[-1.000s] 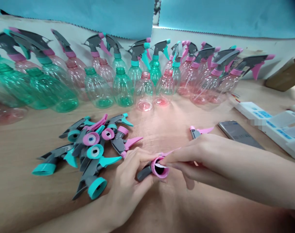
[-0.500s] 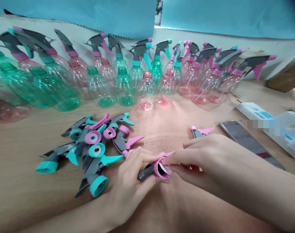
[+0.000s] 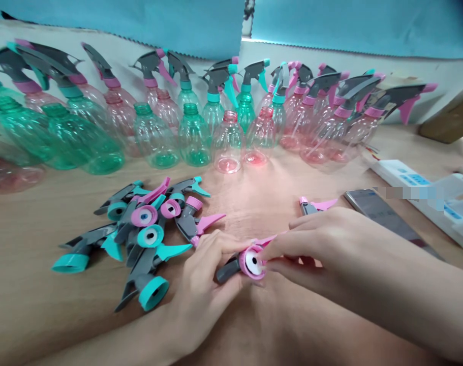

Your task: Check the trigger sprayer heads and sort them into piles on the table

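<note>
My left hand [image 3: 206, 272] is closed around a grey-and-pink spray trigger head [image 3: 228, 269], its pink collar turned up towards me. Inside that collar sits a white washer [image 3: 249, 263] with a dark hole in its middle. The thumb and fingertips of my right hand [image 3: 318, 244] pinch at the washer's right edge and touch the collar rim. Left of my hands lies a pile of spray trigger heads [image 3: 152, 295] with turquoise or pink collars, some showing white washers inside. One more pink-trigger spray head [image 3: 309, 207] lies just beyond my right hand, partly hidden by it.
Several open green bottles [image 3: 195, 134] and pink bottles [image 3: 228, 142] stand across the table [image 3: 254, 193]. Behind them are bottles fitted with spray heads [image 3: 254, 73]. A phone [image 3: 383, 213], a white plastic case [image 3: 406, 175] and a brown box [image 3: 446, 119] are at the right.
The white washer was tilted in the collar at my right fingertips; now it lies flatter, facing me. Both hands have stayed nearly in place, and the view has shifted slightly.
</note>
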A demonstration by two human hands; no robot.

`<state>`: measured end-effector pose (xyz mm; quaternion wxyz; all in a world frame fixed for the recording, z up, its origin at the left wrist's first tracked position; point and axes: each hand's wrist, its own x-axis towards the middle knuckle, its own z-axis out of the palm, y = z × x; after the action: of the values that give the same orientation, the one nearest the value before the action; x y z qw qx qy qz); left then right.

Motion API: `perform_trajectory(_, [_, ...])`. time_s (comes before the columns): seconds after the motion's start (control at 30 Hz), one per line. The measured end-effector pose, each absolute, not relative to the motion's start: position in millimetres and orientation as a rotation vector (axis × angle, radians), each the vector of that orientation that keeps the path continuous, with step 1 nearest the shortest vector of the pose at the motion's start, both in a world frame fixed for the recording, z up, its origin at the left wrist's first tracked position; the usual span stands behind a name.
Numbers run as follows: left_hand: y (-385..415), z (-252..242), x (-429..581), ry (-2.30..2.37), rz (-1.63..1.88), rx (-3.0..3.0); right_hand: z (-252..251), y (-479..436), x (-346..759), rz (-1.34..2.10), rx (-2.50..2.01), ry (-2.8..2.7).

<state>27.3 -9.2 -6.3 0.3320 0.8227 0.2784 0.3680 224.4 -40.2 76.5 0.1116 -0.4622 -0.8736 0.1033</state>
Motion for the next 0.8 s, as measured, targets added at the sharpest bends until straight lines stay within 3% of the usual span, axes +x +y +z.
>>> perform_trajectory(0.8, [-10.7,-0.3,25.9,0.657,0.957,2.157,71.7,-51.4,212.1,0.298,-1.458,-2.466])
